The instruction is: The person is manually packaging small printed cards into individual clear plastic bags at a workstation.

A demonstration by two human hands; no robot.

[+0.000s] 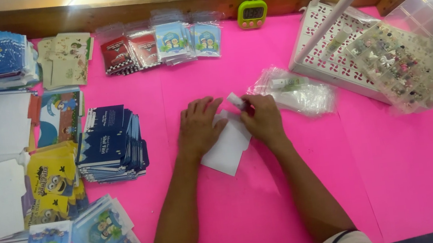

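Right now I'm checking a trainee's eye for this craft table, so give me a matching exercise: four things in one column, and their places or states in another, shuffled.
Things:
1. white card
2. green timer
3. dark blue card stack
4. clear plastic bag

Places or states:
A. at the far edge of the pink table cover
B. under the left hand and right hand
C. just right of the right hand
D. left of the left hand

Pairs: 1-B, 2-A, 3-D, 4-C

White paper card (227, 150) matt; pink table cover (401, 169) matt, smooth; plastic bag (302, 93) clear, glossy, crinkled.
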